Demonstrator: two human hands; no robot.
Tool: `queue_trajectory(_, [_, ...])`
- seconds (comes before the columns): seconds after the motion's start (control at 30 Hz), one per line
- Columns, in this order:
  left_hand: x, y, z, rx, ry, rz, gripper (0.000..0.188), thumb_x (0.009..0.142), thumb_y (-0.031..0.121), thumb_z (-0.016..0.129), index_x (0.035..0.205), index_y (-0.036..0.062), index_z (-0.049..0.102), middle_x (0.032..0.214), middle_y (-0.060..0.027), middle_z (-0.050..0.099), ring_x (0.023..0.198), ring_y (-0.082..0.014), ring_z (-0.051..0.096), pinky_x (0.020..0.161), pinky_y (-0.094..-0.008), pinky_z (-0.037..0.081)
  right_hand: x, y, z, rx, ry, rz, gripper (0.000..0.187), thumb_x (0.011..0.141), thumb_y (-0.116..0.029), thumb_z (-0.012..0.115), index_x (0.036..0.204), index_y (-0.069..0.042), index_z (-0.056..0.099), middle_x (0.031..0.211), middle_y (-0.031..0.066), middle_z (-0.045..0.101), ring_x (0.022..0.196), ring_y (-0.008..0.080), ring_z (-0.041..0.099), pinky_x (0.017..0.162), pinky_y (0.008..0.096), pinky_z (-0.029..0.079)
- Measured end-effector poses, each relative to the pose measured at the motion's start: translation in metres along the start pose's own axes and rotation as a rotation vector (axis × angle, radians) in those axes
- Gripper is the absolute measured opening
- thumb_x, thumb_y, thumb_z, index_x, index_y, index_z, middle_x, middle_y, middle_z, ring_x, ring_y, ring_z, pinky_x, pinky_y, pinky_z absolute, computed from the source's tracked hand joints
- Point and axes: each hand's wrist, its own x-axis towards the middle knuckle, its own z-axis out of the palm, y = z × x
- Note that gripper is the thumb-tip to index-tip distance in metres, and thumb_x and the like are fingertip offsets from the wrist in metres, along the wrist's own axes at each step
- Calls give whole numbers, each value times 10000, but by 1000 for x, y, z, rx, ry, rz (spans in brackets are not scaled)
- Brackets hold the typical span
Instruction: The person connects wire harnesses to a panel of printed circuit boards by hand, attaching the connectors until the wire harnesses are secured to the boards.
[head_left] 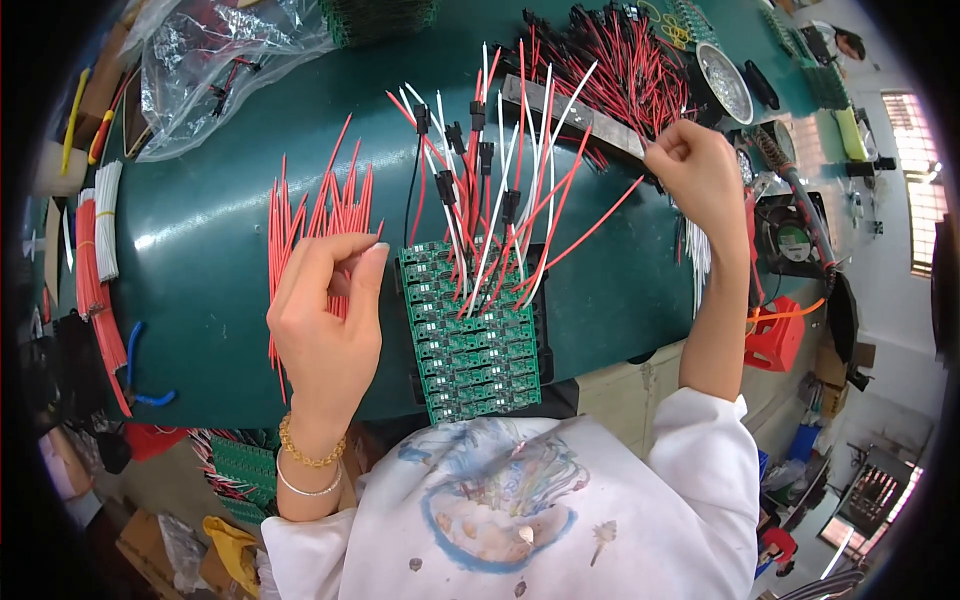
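Green board panel (470,335) at near edge of tabletop (220,250), red + white wires (500,200) standing up off its far half. My left hand (325,320) just left of panel, fingers pinched on a red wire from loose red bunch (315,215) behind it. My right hand (700,175) up toward far right, fist closed; can't tell what's in it. Red/black wire heap (620,70) at far edge. Plastic bag (215,60) far-left corner. Metal dish (725,80) far right.

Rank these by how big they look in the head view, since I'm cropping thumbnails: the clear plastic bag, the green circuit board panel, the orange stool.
1. clear plastic bag
2. green circuit board panel, nearly as big, so the top two are close
3. orange stool, farther off, so its true size is unsure
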Motion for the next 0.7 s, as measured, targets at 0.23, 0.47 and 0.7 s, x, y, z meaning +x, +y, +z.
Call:
queue_trajectory(0.23, [-18,48,-2,-79,-47,393,142,764,17,700,904,32,686,851,-84,673,711,-202,626,595,-273,495,-97,-21,-41,653,13,-11,41,629,-29,587,645,-4,559,594,-28,533,556,35,464,498,196,319])
queue_trajectory(0.47, [-19,55,20,13,-198,698,297,608,95,627,895,66,700,825,-39,632,786,-214,602,743,-369,475,-131,-69,-38,575,-237,-418,137,537,30,630,638,-36,566,568,37,589,482,122,528,481,234,371])
queue_trajectory(0.7, [-35,31,7,-258,-218,393,225,633,-34,731,841,5,656,763,-70,619,644,-243,587,641,-355,479,-146,-88,13,1230,-239,-127,255,698,-38,799,895,22,650,791,117,666,607,105,592,494,227,420])
